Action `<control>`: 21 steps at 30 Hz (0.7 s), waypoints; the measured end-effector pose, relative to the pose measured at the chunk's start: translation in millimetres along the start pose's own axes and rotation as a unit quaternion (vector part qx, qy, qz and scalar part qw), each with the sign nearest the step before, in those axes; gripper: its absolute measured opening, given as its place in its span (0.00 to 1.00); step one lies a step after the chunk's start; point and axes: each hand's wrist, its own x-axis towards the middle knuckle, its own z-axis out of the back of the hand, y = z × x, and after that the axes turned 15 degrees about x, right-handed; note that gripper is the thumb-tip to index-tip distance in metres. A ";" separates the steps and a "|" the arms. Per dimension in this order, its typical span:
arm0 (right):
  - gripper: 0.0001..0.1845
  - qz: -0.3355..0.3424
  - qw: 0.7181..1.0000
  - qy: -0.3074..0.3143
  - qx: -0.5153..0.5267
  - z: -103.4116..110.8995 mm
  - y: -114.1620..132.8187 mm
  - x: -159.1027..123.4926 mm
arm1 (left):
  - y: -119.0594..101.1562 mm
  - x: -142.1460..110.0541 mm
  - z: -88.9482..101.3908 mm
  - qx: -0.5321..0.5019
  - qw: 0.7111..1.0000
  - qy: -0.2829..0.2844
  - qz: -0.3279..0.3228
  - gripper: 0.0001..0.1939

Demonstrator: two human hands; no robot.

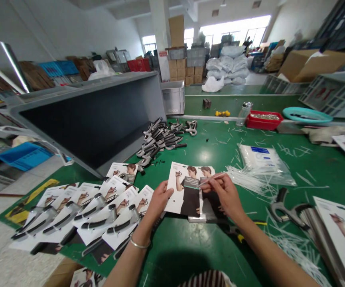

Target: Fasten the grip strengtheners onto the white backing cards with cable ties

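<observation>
The left hand (159,200) grips the left edge of a printed card (187,189) at lower centre of the frame. The right hand (222,194) pinches a white cable tie (211,180) over the card's face. Carded hand-grip exercisers (79,211) lie fanned at lower left. Loose exercisers (160,137) are heaped at centre, left of a bag of cable ties (259,159). A red tray (263,120) sits at upper right on the green workbench (196,151).
</observation>
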 end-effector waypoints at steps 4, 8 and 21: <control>0.13 0.023 0.998 0.013 -0.062 -22.3 -34.9 11.9 | -1.8 -6.1 6.2 -0.035 0.999 -0.025 0.007 0.24; 0.13 0.037 0.996 0.009 -0.086 -28.4 -53.7 9.2 | 2.0 -7.7 -5.3 -0.126 0.991 -0.050 0.011 0.26; 0.10 0.106 0.984 -0.047 -0.134 -26.0 -58.4 5.7 | 13.9 -1.1 -35.5 -0.142 0.989 -0.004 0.045 0.29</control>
